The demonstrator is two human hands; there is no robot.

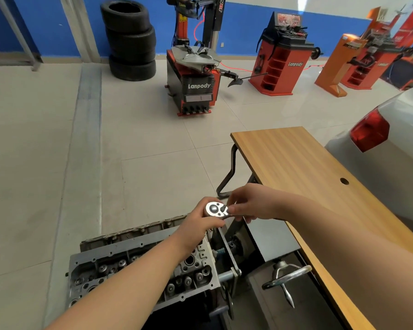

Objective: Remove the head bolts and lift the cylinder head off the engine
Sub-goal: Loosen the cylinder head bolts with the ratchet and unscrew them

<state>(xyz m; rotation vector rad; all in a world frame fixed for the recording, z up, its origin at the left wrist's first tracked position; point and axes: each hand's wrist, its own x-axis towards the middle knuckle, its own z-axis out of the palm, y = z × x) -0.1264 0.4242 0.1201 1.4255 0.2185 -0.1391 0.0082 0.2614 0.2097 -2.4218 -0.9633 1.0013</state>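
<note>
The grey cylinder head (pixel 119 265) lies on the engine at the bottom left, mounted on a stand, its valve springs and bolt holes facing up. A shiny ratchet wrench (pixel 215 209) is held above the head's right end. My left hand (pixel 200 222) wraps around the ratchet's head from below. My right hand (pixel 253 204) pinches the ratchet just behind its head, fingertips at the small lever. The ratchet's handle is hidden under my right hand.
A wooden table (pixel 308 167) stretches along the right. The stand's chrome handwheel (pixel 287 277) sits below its edge. A white car (pixel 391 144) is at the far right. A tyre changer (pixel 193 75), stacked tyres (pixel 130 39) and wheel balancers (pixel 281 55) stand on the tiled floor behind.
</note>
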